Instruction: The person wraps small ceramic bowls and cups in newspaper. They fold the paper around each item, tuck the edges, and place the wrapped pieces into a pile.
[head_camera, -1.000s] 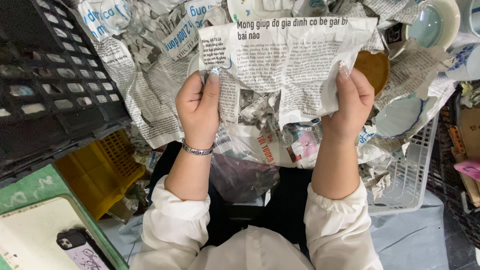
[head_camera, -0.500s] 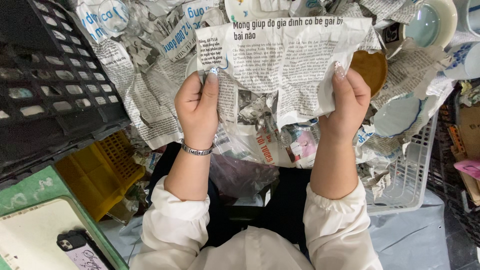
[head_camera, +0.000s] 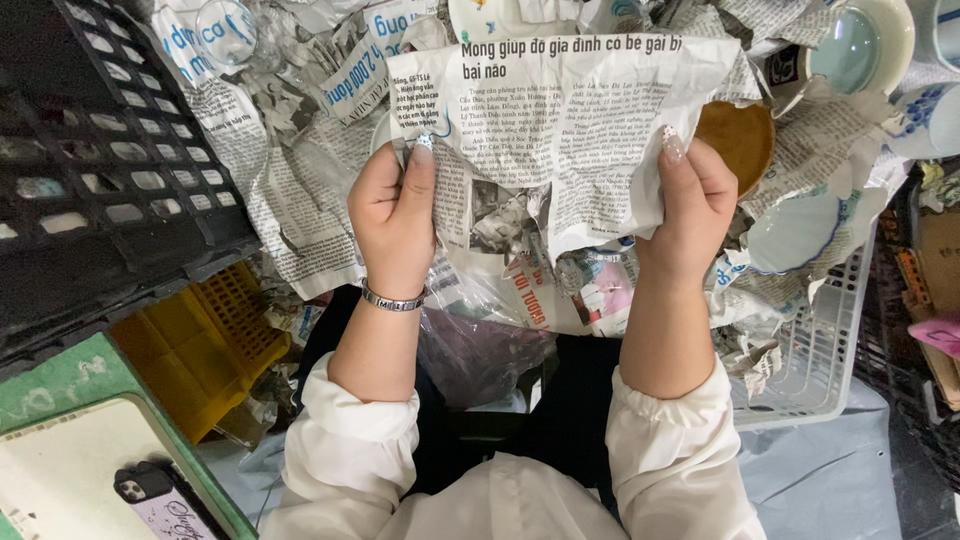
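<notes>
Holding: a creased newspaper sheet (head_camera: 570, 120) is stretched between both hands above a heap of crumpled paper, about the middle of the scene.
Black crate: a dark slotted crate (head_camera: 90, 170) fills the far left, with a yellow crate (head_camera: 195, 340) nearer, below it.
Phone: a phone (head_camera: 160, 505) lies on the green-edged board at the near left corner.
Left hand: the left hand (head_camera: 395, 220), bracelet at the wrist, pinches the sheet's left edge between thumb and fingers.
Sheet: it hangs slack and wrinkled, touching nothing but the two hands as far as I can tell.
Right hand: the right hand (head_camera: 695, 210) is clenched on the sheet's right edge, thumb on top.
Brown dish: a brown dish (head_camera: 740, 135) sits just right of that hand, half under paper.
Pale bowls: pale bowls (head_camera: 800, 230) rest in a white basket (head_camera: 820, 360) at the right.
Step, as I judge it: the sheet is being spread flat; the next move calls for both grips to stay even so it does not tear.
</notes>
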